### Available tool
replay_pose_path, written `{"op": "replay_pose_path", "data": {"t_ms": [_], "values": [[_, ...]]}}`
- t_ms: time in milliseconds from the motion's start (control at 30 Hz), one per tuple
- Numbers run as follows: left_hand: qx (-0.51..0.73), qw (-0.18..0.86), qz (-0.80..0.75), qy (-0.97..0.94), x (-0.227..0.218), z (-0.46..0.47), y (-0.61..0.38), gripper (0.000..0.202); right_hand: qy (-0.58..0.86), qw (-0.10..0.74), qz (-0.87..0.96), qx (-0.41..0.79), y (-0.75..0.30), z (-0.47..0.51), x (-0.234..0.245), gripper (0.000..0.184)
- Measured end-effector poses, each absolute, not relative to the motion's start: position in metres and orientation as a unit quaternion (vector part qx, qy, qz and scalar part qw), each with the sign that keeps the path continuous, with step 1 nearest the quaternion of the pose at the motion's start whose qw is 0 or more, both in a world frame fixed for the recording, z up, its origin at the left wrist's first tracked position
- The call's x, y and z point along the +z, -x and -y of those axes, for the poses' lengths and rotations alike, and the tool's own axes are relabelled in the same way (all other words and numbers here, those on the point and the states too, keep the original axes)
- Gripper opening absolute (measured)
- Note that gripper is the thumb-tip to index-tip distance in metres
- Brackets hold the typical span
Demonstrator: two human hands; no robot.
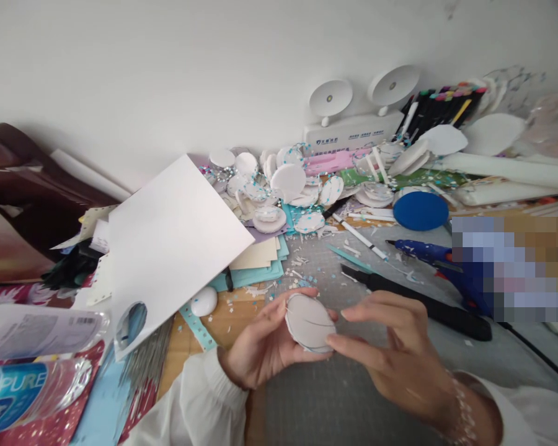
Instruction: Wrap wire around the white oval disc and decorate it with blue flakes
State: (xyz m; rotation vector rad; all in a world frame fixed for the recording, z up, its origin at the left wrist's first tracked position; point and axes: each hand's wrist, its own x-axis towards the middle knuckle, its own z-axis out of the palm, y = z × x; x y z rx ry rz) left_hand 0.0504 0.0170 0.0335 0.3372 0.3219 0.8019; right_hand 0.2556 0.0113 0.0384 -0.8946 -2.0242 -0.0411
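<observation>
Low at centre of the frame, above the grey gridded cutting mat on the counter: white oval disc, thin curved lines across its face, material hard to tell. Left hand clamped on the disc from the left, thumb along the top rim, fingers hidden behind it. Right hand closed on the right rim with thumb and forefinger, other fingers curled and spread loose; wrist and white sleeve cut off by the bottom edge.

Right of centre, a pixelated block hiding part of the counter and the rear of the blue glue gun. Long black tool just beyond the right hand, its far end lost under that block. Large white card sheet with an oval hole tilted at left, covering the stacked coloured papers beneath. Heap of white round discs against the wall at upper centre, count not readable. Round blue pad near the glue gun.

Open room only on the mat below and between the hands; clutter close on the left, top and right.
</observation>
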Motion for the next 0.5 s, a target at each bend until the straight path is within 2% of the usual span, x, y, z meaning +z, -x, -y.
{"op": "replay_pose_path", "data": {"t_ms": [333, 500], "values": [[0.384, 0.892, -0.175, -0.165, 0.0326, -0.0174, -0.0493, 0.038, 0.355, 0.456, 0.815, -0.035, -0.2546, -0.0113, 0.0354, 0.029], [0.394, 0.881, -0.181, -0.188, 0.0314, -0.016, -0.049, 0.045, 0.347, 0.46, 0.817, -0.001, -0.2595, -0.0127, 0.0374, 0.031]]}}
